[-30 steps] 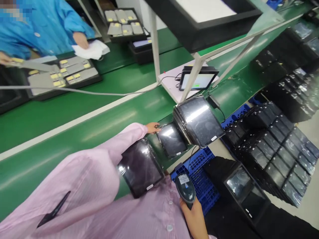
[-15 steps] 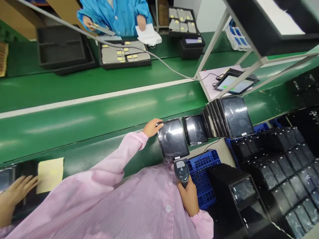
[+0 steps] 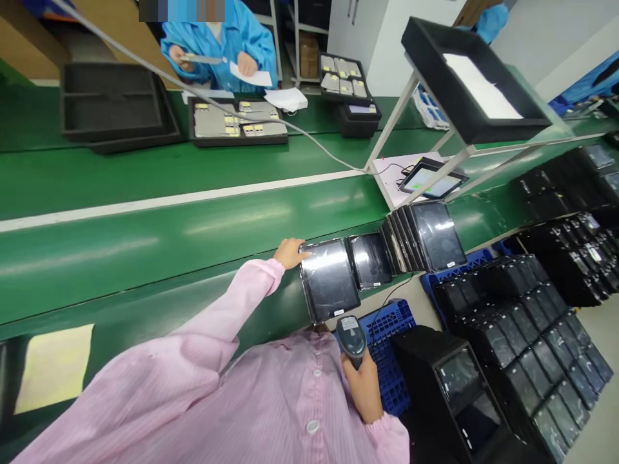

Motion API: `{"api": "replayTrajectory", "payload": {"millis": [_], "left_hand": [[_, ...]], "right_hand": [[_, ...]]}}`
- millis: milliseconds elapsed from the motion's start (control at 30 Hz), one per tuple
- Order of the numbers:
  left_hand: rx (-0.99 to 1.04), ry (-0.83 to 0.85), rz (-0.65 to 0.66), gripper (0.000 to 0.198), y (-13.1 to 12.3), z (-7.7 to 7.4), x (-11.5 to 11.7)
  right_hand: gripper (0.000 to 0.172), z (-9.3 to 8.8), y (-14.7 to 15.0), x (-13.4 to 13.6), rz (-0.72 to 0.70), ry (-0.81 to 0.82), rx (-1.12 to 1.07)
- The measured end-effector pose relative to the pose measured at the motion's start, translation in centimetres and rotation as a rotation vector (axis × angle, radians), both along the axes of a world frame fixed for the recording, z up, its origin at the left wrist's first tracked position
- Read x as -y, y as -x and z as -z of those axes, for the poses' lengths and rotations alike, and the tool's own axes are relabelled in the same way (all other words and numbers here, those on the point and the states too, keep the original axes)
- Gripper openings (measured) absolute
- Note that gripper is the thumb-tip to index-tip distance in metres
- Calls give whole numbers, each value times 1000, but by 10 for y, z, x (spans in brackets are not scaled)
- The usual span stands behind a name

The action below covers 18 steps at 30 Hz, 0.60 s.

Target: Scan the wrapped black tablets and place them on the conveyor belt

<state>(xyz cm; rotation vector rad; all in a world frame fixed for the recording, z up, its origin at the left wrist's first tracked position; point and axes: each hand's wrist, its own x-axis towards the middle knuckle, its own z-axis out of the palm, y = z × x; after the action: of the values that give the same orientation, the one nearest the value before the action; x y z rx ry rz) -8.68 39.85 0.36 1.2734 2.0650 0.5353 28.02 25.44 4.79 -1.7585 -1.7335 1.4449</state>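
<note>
My left hand (image 3: 290,253) grips the upper left edge of a flat black tablet (image 3: 331,280), its thumb on top near the corner. The tablet has a glossy screen in clear film and a small white label at its lower edge. In my right hand (image 3: 365,390) is a dark grey barcode scanner (image 3: 351,336), its head just below the labelled edge and apart from it. A second tablet (image 3: 370,261) lies to the right, beside a leaning row of tablets (image 3: 438,235).
Blue crates (image 3: 394,319) and many stacked black units (image 3: 522,322) fill the lower right. A metal stand (image 3: 394,122) holds a black tray (image 3: 483,80) above a lit display (image 3: 432,178). Across the green bench, a co-worker in blue (image 3: 222,51) handles paper. A yellow sheet (image 3: 55,367) lies left.
The view has shifted slightly, and another person's hand at the lower left is out of sight. The co-worker in blue has lifted a white paper. Both my hands keep their hold.
</note>
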Motion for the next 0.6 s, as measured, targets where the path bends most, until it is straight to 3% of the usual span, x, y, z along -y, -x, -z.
{"api": "replayTrajectory", "payload": {"millis": [167,267,333,433,600], "left_hand": [[631,80,-27,55,5,-22,-5],[814,129,-130,62,0,-30,-21],[882,127,-163,65,-9,-31,-45],[957,131,-165,65,-30,-23,-93],[926,193,-176,69,-71,11,-169]], "right_hand": [[36,-13,-14,-12,108,14,-61],[40,-21,-30,-22,180,57,-58],[44,-25,-43,-30,225,66,-42],[45,-24,-63,-43,291,40,-29],[44,-3,-80,-58,383,76,-41]]}}
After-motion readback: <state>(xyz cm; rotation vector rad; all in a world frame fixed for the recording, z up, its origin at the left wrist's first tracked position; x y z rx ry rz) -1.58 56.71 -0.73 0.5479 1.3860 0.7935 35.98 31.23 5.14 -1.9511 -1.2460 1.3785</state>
